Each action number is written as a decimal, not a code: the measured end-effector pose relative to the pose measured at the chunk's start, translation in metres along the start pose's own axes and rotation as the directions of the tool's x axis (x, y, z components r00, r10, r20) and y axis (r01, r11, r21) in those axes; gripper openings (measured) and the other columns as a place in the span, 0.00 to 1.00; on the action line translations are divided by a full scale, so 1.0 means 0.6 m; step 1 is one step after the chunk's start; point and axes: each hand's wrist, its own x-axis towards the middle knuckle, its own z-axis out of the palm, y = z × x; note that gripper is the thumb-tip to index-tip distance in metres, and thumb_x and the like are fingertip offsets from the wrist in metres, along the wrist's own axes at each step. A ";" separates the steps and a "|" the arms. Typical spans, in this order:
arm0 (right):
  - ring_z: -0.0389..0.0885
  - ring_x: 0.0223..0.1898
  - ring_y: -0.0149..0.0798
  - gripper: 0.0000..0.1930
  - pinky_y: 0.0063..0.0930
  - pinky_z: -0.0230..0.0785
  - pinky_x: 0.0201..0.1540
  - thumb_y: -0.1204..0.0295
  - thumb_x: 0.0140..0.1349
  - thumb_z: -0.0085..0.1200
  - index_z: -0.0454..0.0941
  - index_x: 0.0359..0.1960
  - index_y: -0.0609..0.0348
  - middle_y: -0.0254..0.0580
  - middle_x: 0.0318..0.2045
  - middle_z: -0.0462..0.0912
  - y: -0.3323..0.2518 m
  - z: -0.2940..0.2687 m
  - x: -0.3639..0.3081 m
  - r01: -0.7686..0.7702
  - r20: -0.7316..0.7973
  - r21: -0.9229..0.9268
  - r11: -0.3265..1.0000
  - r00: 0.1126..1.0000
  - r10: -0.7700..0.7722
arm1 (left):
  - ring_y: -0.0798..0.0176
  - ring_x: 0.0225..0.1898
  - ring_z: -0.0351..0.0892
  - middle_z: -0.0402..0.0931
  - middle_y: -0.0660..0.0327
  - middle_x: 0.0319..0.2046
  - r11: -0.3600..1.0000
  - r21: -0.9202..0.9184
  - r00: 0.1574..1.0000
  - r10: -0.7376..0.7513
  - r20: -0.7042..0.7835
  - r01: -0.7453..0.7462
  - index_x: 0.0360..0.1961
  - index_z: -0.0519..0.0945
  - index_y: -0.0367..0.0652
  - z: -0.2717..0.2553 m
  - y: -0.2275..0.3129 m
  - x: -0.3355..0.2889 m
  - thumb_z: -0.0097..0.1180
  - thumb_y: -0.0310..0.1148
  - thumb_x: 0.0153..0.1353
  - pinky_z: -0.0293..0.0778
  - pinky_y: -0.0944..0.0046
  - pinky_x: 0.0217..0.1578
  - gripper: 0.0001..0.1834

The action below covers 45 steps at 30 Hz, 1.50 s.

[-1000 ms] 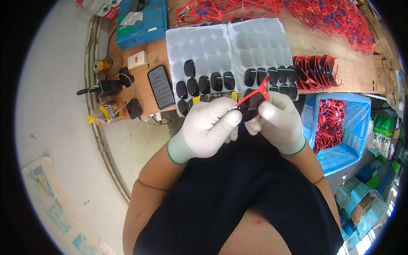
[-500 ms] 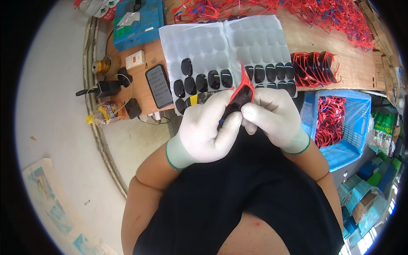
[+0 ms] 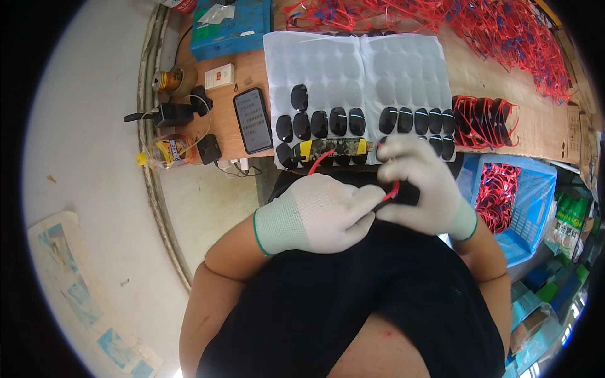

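Both my hands wear white knit gloves with green-edged cuffs. My left hand (image 3: 328,214) is closed on a red sunglasses frame (image 3: 320,161), one temple sticking up past the knuckles and another red part showing by the fingertips; most of it is hidden. My right hand (image 3: 421,184) is beside that end of the frame, fingers curved and apart. Whether it touches the frame, or a dark lens lies between its fingers, I cannot make out. Beyond them, rows of dark lenses (image 3: 320,123) lie on a white moulded sheet (image 3: 315,60). A black-and-yellow tool or strip (image 3: 337,148) rests along its near edge.
Red frames (image 3: 504,38) heap at the back right, beside a row of red sunglasses (image 3: 484,121). A blue crate (image 3: 526,208) with more stands at right. On the left are a phone (image 3: 253,120), a small box (image 3: 219,75), a bottle (image 3: 170,152), chargers (image 3: 173,114) and a blue bin (image 3: 230,31).
The sunglasses frame has come down and turned, now mostly behind my left hand. My right hand has loosened from its pinch and spread its fingers. The whole view has shifted slightly.
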 end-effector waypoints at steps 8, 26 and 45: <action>0.80 0.41 0.51 0.08 0.53 0.65 0.60 0.80 0.57 0.57 0.77 0.39 0.63 0.49 0.38 0.81 -0.025 0.037 -0.009 0.036 -0.190 0.180 0.983 0.982 -0.001 | 0.46 0.46 0.81 0.79 0.49 0.43 0.714 0.107 0.656 -0.560 -0.507 0.692 0.45 0.82 0.41 -0.031 -0.223 0.054 0.59 0.46 0.61 0.77 0.53 0.50 0.20; 0.86 0.36 0.32 0.15 0.26 0.77 0.41 0.83 0.64 0.48 0.67 0.53 0.66 0.45 0.35 0.85 -0.040 0.057 -0.003 -0.324 -0.162 0.381 0.866 0.899 0.408 | 0.72 0.23 0.74 0.75 0.63 0.32 0.224 -0.974 0.889 -0.453 -0.066 0.042 0.45 0.73 0.43 0.033 -0.072 0.036 0.60 0.28 0.64 0.70 0.72 0.24 0.11; 0.76 0.20 0.47 0.07 0.36 0.67 0.26 0.75 0.65 0.47 0.79 0.36 0.61 0.41 0.19 0.75 -0.043 0.051 -0.004 -0.200 -0.266 0.057 0.978 0.941 0.208 | 0.71 0.27 0.72 0.76 0.60 0.32 0.002 -0.999 0.908 -0.417 0.047 0.053 0.39 0.74 0.39 0.043 -0.062 0.040 0.60 0.38 0.67 0.67 0.70 0.28 0.13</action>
